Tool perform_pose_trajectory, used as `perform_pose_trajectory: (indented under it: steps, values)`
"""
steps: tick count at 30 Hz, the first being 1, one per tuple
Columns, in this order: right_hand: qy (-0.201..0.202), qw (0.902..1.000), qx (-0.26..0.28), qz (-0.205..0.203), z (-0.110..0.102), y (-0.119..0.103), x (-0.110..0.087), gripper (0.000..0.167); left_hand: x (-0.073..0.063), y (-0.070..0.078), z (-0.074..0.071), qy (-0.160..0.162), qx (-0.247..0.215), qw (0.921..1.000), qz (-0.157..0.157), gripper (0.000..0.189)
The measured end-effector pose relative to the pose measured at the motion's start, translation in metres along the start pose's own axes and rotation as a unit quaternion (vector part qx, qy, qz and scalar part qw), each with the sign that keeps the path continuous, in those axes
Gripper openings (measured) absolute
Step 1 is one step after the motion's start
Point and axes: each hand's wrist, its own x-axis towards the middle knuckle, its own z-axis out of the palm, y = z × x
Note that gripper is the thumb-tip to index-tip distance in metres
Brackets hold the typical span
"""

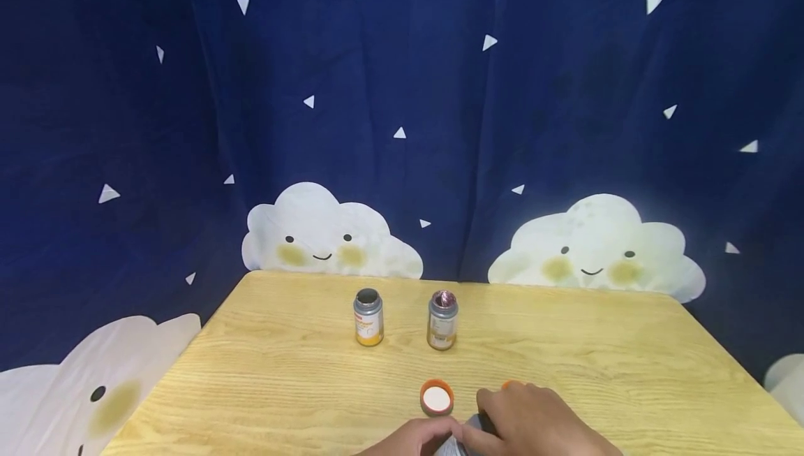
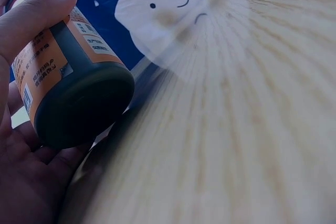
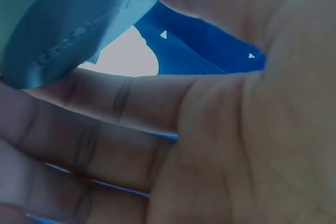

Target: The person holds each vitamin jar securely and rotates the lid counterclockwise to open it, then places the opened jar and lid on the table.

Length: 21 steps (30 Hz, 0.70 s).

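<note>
My left hand (image 1: 417,438) grips a dark grey bottle (image 2: 79,77) with an orange and white label, thumb across its side. It is tilted in the left wrist view, its dark base toward the camera. At the bottle's upper end, my right hand (image 1: 534,421) holds on with thumb and fingers. The right wrist view shows a grey rounded part (image 3: 89,30) with faint lettering between thumb and index finger. Just beyond the hands, a cap (image 1: 436,398) with an orange rim and white liner lies upturned. An orange piece (image 1: 511,384) peeks out behind my right hand, mostly hidden.
Farther back on the wooden table (image 1: 283,372) stand two uncapped grey bottles: a left one (image 1: 368,318) with a dark mouth and a right one (image 1: 442,321) with shiny pinkish material in its mouth. A blue curtain (image 1: 402,58) hangs behind the table.
</note>
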Motion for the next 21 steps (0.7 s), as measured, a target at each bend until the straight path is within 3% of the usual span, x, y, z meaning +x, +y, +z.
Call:
perform_pose_trajectory:
  steps: [6,10,17,21]
  values:
    - [-0.042,0.9987,0.028,0.008,-0.004,0.002,0.002,0.033,0.001,0.002,0.000,0.009,0.018,0.9998,-0.008,0.040]
    - [-0.048,0.9980,0.038,-0.014,-0.006,0.004,0.003,0.028,0.001,0.003,-0.001,0.009,0.010,0.9998,-0.016,0.042]
    - [-0.002,0.9949,0.039,-0.093,-0.002,0.011,0.000,0.021,0.003,0.000,0.000,0.039,0.047,0.9980,-0.013,0.034]
    - [-0.004,0.9948,0.037,-0.095,-0.003,0.013,0.000,0.023,0.005,-0.001,0.001,0.050,0.062,0.9968,-0.006,0.030]
